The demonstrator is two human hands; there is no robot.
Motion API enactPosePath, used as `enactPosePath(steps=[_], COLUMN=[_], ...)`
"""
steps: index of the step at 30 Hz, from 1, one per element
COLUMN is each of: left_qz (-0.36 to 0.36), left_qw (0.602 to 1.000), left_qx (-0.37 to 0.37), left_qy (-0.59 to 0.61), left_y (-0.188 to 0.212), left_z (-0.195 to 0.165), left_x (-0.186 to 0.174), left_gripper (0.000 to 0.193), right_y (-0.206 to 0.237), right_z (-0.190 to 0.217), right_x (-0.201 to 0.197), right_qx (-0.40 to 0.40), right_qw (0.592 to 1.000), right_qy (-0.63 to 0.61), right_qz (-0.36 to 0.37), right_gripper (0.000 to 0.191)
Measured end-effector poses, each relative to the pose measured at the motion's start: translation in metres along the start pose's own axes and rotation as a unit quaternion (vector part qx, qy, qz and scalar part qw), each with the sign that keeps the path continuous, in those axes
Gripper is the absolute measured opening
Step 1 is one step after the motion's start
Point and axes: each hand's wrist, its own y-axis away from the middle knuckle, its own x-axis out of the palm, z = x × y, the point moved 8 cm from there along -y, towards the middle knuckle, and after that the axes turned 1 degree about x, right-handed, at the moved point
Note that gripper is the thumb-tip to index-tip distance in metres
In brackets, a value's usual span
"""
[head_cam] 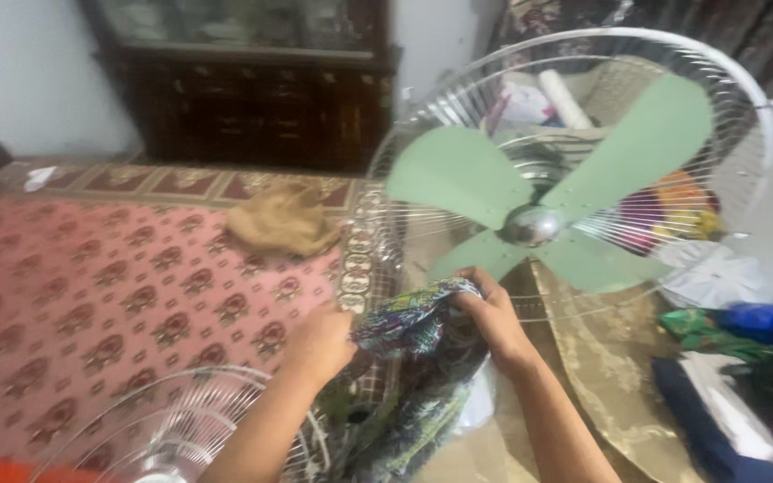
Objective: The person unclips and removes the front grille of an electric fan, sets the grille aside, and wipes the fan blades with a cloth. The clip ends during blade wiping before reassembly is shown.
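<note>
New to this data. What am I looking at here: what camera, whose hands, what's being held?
This is a single picture from a camera worn on a person's head, looking down at their own two bare hands. There is no robot.

Both hands grip a bunched, multicoloured patterned cloth: the left hand on its left side, the right hand on its upper right. Just behind it is a fan with pale green blades and a shiny hub, set in a white wire back guard; the front guard seems to lie at the lower left. On the red patterned bedspread lies a crumpled tan cloth. A dark wooden cabinet stands at the back, and assorted fabrics are piled on the right.
</note>
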Motion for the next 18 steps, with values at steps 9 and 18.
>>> enactPosePath(steps=[9,18], left_qz=[0.15,0.106], left_qw=[0.703,0.685], left_qx=[-0.154,0.081], left_qy=[0.678,0.717], left_y=[-0.066,-0.153], left_z=[-0.097,-0.32], left_x=[0.015,-0.016], left_gripper=[0.069,0.056], right_y=[0.018,0.007], right_z=[0.005,0.099], right_x=[-0.157,-0.185], right_qx=[0.117,-0.225], right_qw=[0.951,0.949], right_qy=[0.274,0.159], right_qz=[-0.089,-0.156], right_gripper=[0.051,0.08])
